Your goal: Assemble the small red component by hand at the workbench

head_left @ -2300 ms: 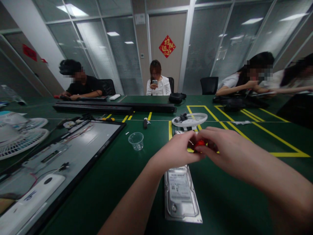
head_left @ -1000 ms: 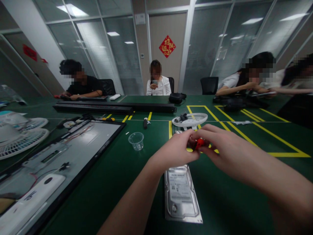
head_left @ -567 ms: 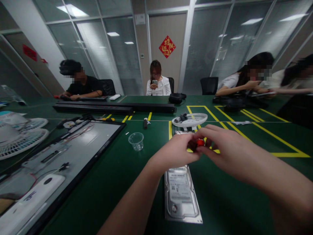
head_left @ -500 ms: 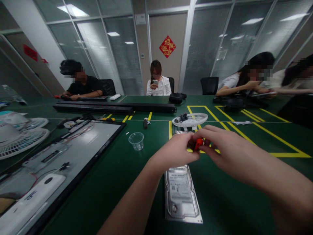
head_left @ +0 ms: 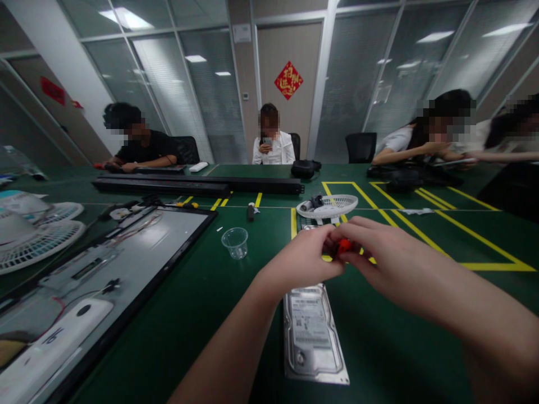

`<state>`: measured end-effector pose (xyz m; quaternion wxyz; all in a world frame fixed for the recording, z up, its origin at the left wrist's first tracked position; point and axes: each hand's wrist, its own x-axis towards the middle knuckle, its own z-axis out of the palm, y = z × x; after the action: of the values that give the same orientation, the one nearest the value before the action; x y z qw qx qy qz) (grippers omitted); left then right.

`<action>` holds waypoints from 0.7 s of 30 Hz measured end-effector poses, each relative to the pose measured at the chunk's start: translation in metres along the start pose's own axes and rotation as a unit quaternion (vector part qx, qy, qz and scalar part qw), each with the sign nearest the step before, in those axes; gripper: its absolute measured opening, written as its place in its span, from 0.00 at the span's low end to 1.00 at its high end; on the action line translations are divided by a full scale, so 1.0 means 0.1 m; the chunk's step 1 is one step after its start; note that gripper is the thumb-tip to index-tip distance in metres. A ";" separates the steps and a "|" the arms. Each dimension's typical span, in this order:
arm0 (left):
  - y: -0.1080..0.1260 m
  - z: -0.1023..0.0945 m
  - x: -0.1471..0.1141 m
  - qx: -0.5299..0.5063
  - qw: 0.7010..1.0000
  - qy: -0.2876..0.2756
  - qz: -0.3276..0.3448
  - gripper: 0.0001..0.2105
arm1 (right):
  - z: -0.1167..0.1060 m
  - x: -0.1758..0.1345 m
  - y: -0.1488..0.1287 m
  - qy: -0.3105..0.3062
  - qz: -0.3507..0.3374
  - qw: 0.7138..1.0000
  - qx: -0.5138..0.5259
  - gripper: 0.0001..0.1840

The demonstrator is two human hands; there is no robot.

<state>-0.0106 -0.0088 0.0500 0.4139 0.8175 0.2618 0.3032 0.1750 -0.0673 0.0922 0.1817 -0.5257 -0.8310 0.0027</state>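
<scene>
A small red object (head_left: 344, 246) with a dark part beside it shows between my fingertips; its kind I cannot make out. My left hand (head_left: 307, 255) is closed round it from the left, thumb and fingers curled. From the right, my right hand (head_left: 377, 244) pinches the same red piece. Just below both hands, a silver hard drive (head_left: 314, 336) lies label side up on the green table (head_left: 193, 336). The hands cover its far end. Behind them sits a shallow white slotted dish (head_left: 337, 207) holding dark and metal parts.
Left of my hands stands a clear plastic cup (head_left: 236, 242). A flat panel (head_left: 168, 235) with a white power strip (head_left: 63, 342) on it fills the left side, beside white fan grilles (head_left: 46, 238). Long black bars (head_left: 197, 184) lie farther back. Several people sit across the table.
My right hand has turned slightly around the red object, and the red part's angle differs. My left hand stays in nearly the same place.
</scene>
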 end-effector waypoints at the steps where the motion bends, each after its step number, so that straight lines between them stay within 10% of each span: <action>1: 0.01 0.00 0.00 0.004 1.000 0.003 -0.001 0.12 | 0.00 0.00 -0.01 -0.001 -0.003 1.000 -0.001 0.15; 21: -0.06 0.01 0.01 -0.002 1.000 -0.027 0.003 0.15 | -0.01 -0.02 0.05 -0.010 0.037 0.999 -0.039 0.05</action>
<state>-0.0101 -0.0054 0.0452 0.4211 0.8255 0.2473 0.2831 0.1800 -0.0668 0.0913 0.1522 -0.5624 -0.8126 -0.0176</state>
